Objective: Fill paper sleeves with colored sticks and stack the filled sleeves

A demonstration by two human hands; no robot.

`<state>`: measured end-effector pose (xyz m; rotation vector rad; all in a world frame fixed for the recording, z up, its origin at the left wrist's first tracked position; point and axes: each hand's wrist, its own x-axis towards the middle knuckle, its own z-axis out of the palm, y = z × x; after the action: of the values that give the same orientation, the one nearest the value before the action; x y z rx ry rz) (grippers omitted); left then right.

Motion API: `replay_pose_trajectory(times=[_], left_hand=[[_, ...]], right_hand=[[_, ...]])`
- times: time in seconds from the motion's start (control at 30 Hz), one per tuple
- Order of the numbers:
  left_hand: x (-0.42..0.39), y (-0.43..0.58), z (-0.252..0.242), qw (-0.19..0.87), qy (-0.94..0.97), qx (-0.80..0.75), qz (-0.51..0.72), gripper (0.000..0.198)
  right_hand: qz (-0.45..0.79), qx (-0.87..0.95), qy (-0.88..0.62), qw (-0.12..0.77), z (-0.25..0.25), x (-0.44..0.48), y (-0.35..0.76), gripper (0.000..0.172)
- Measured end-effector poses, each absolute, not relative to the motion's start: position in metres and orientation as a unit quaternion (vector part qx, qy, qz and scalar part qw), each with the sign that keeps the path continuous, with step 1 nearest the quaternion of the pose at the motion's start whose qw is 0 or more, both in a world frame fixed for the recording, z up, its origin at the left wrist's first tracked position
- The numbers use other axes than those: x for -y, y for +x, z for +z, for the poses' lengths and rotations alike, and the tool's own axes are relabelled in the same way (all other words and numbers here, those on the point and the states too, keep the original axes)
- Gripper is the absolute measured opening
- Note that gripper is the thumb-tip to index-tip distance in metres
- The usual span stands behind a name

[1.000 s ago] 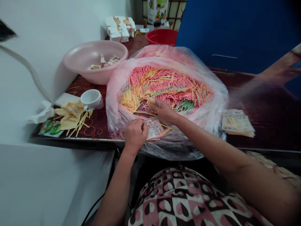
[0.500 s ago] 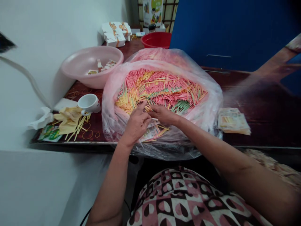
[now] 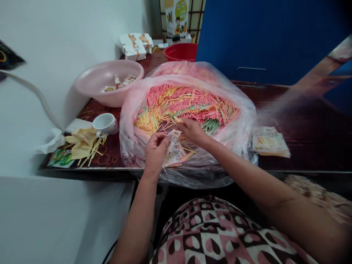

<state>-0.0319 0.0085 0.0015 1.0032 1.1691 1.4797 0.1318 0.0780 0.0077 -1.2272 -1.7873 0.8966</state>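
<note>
A clear plastic bag lies open on the dark red table, full of thin pink, yellow and green sticks. My left hand pinches a small printed paper packet at the bag's near side. Just right of it, my right hand is closed on a small bunch of sticks, their ends showing past the fingertips. Below the hands, printed paper and some loose yellow and pink sticks rest on the bag's near edge.
Left of the bag are a pink basin with small packets, a white cup, and yellow sticks beside a crumpled yellow glove-like item. Printed packets are stacked at right. Behind stand a red basin and white boxes.
My hands have moved apart slightly. A printed packet now shows in my left hand, and the stick bunch in my right hand is more visible. The view has shifted a little.
</note>
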Motion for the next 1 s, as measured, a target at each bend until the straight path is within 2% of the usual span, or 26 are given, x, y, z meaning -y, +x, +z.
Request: replay_pose_trajectory(times=[0.1, 0.27, 0.37, 0.57, 0.7, 0.87, 1.0], left_hand=[[-0.008, -0.032, 0.005, 0.506, 0.374, -0.454, 0.631, 0.031], [-0.005, -0.028, 0.008, 0.578, 0.350, -0.428, 0.600, 0.033], [-0.006, -0.016, 0.008, 0.606, 0.357, -0.406, 0.583, 0.035], [-0.008, -0.003, 0.012, 0.576, 0.380, -0.395, 0.607, 0.031], [-0.004, -0.010, 0.014, 0.589, 0.369, -0.393, 0.602, 0.030], [-0.007, -0.021, 0.007, 0.579, 0.332, -0.420, 0.614, 0.036], [-0.012, -0.022, 0.000, 0.543, 0.339, -0.430, 0.637, 0.033]], right_hand=[[0.398, 0.638, -0.478, 0.453, 0.018, -0.079, 0.136, 0.028], [0.575, 0.482, -0.386, 0.537, 0.031, -0.075, 0.133, 0.032], [0.593, 0.466, -0.357, 0.551, 0.033, -0.065, 0.124, 0.037], [0.622, 0.461, -0.330, 0.541, 0.038, -0.047, 0.120, 0.038], [0.608, 0.487, -0.359, 0.514, 0.041, -0.047, 0.126, 0.039], [0.524, 0.500, -0.414, 0.552, 0.044, -0.043, 0.137, 0.049], [0.453, 0.563, -0.441, 0.532, 0.048, -0.032, 0.144, 0.052]])
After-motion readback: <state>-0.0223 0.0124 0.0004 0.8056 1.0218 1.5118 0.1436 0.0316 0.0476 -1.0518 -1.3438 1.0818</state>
